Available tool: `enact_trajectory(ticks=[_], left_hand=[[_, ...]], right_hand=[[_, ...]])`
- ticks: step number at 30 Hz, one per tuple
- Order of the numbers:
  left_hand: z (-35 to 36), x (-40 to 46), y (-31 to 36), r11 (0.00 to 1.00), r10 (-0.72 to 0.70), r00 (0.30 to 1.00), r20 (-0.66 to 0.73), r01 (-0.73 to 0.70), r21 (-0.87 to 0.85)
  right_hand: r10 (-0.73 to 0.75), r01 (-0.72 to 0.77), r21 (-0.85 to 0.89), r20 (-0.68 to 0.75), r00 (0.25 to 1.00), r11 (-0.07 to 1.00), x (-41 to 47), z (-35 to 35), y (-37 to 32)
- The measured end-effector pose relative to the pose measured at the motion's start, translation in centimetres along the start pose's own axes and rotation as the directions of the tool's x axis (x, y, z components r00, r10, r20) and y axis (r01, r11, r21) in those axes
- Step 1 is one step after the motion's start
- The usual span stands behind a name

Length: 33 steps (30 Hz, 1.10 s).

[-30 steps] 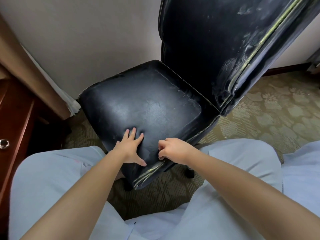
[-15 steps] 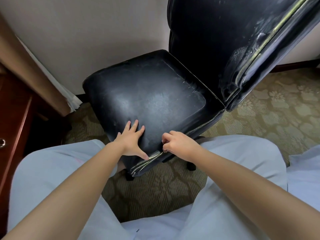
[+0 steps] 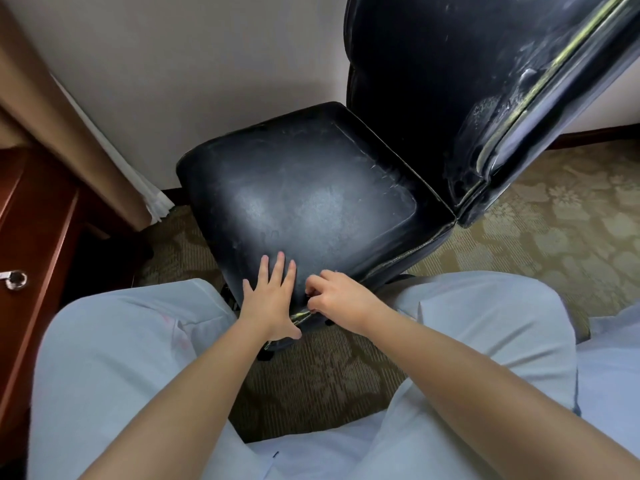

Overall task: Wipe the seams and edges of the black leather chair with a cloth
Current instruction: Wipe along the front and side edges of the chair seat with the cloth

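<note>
The black leather chair fills the middle of the head view, with a worn seat (image 3: 311, 202) and a scuffed backrest (image 3: 433, 81) at the upper right. My left hand (image 3: 270, 299) lies flat on the seat's near corner, fingers straight and spread. Just to its right, my right hand (image 3: 339, 299) has its fingers curled and pinches the pale seam piping (image 3: 301, 315) along the seat's near edge. No cloth shows in either hand.
A dark wooden desk with a metal drawer knob (image 3: 15, 279) stands at the left. A tan curtain (image 3: 104, 133) hangs along the wall behind the chair. Patterned carpet (image 3: 536, 237) covers the floor. My knees in light trousers (image 3: 121, 341) flank the chair's near corner.
My left hand has straightened and reached slightly farther onto the seat. My right hand has closed in toward it along the near seam. The view has tilted a little.
</note>
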<state>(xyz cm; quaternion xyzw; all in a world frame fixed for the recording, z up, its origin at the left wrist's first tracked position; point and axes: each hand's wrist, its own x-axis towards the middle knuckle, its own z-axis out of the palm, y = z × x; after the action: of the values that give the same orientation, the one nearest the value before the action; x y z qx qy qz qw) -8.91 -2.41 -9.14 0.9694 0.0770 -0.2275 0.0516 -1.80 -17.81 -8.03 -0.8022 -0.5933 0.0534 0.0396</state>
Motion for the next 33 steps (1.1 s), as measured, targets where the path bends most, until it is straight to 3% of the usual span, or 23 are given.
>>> enact_trajectory(ticks=[4, 12, 20, 24, 33], left_hand=[[-0.4, 0.1, -0.8, 0.999, 0.015, 1.0, 0.005, -0.015, 0.029], [-0.7, 0.3, -2.4, 0.998, 0.008, 1.0, -0.003, -0.008, 0.056], [-0.7, 0.0, -4.5, 1.0, 0.022, 0.999, -0.044, -0.022, 0.011], [-0.8, -0.2, -5.0, 0.999, 0.035, 0.997, -0.066, -0.037, -0.018], [-0.4, -0.8, -6.0, 0.996, 0.062, 0.994, -0.085, -0.067, -0.057]], right_hand=[[0.051, -0.049, -0.04, 0.044, 0.998, 0.998, -0.3, -0.7, 1.5], [0.01, -0.005, 0.054, -0.087, 0.996, 0.999, 1.3, 1.1, -0.6], [0.019, -0.021, -0.02, -0.095, 0.995, 1.0, 1.6, 0.5, 0.2], [0.003, 0.003, 0.053, -0.106, 0.994, 0.999, 4.0, 1.5, -2.4], [-0.013, 0.014, 0.003, -0.144, 0.99, 1.0, 3.4, 0.8, -1.0]])
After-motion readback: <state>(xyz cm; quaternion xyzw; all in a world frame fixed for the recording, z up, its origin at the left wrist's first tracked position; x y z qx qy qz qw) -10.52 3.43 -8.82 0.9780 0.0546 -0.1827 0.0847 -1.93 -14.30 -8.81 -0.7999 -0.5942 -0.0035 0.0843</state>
